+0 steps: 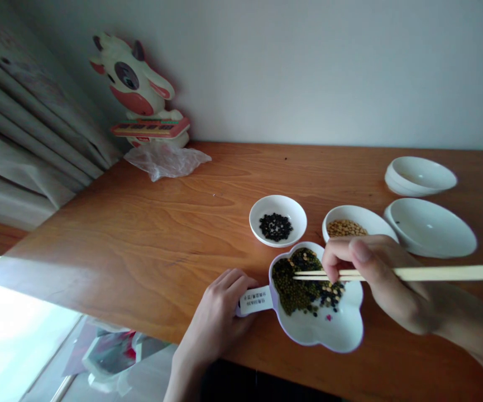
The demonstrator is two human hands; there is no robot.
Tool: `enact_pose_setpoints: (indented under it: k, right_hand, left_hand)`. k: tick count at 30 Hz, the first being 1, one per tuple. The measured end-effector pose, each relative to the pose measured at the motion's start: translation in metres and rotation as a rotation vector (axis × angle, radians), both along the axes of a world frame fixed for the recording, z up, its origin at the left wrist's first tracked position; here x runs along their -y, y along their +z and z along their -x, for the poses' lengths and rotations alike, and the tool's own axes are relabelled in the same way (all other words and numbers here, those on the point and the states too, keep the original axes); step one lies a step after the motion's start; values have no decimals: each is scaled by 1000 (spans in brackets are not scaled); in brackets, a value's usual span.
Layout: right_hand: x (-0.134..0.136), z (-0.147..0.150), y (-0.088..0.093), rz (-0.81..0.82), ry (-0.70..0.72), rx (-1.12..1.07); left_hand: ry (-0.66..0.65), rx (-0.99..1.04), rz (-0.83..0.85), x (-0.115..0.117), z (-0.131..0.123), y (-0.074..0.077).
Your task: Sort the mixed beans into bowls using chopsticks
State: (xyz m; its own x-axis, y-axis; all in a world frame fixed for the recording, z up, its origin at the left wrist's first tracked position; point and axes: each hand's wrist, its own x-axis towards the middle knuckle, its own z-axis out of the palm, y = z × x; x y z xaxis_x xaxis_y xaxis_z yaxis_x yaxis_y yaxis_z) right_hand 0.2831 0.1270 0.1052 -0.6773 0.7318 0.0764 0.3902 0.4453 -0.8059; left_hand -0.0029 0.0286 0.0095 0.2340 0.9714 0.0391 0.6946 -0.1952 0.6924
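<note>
My left hand point(224, 304) is closed around the labelled handle point(257, 300) of a white, flower-shaped bowl with a purple rim point(347, 326). Mixed beans point(293, 287), mostly green with some black and yellow ones, lie in it. Over its right side, my right hand point(386, 273) grips a pair of wooden chopsticks point(442, 273). Their tips touch or hover just above the beans; I cannot tell which. Behind the bowl stands a small white bowl point(258, 228) with black beans point(275, 226). Beside that, a white bowl point(377, 220) with yellow beans point(345, 228) is partly hidden by my right hand.
Two more white bowls, a nearer one point(434, 237) and a farther one point(421, 177), stand at the right. A cow toy with a keyboard point(144, 95) and a crumpled plastic bag point(166, 161) are at the back left. The wooden table point(140, 240) ends at a slanted left edge.
</note>
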Motion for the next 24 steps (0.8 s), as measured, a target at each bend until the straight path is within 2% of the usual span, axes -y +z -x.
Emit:
enact_pose_setpoints:
  k: [9, 24]
  right_hand:
    - [2, -1, 2, -122, 172, 57]
    - [0, 3, -5, -60, 66, -73]
  left_hand:
    - [6, 5, -15, 1, 1, -2]
    - [20, 17, -7, 0, 0, -3]
